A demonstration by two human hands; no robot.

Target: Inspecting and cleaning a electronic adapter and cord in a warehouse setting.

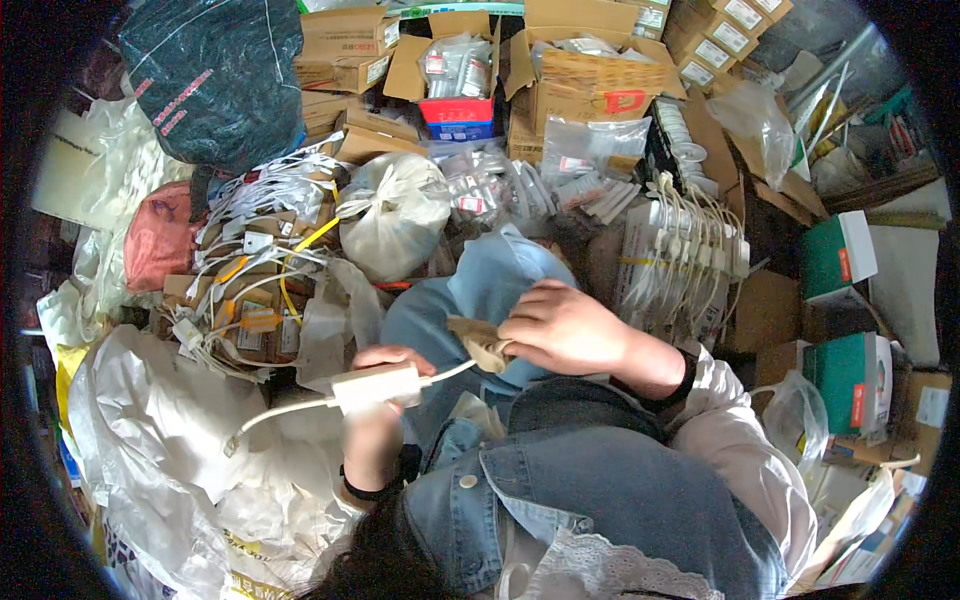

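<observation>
"Where are we looking?"

"Mid-lap: a white box (375,388), held over the pale blue fabric (440,305), one lead leaving each end!"

"And the hands?"

"Both busy. The left hand (378,432) grips the box, fingers over its far edge. The right hand (565,325) pinches a tan cloth (484,347), bunched where the right-hand lead (452,373) meets it. Whether the fingers press on the lead itself, I can't tell."

"How would it handle?"

"Light, I'd judge, and stiff in the middle. That smooth, plastic-looking shell could slip, so take it across the long sides. The leads look bendy; I'd spare the joints where they enter, the likeliest weak spots."

"And the other end?"

"The left-hand lead (285,409) arcs down, its tip over crinkled, shiny white plastic sheeting (160,410)."

"Textures galore!"

"Oh yes! The cloth is soft and creased, its corner flaring. Beyond sits a rounded, knotted sack (395,225), puckered at the neck. To the right, pale cables (690,225) droop in rows, and behind, a stiff cardboard carton (590,100) gapes, flaps splayed."
</observation>
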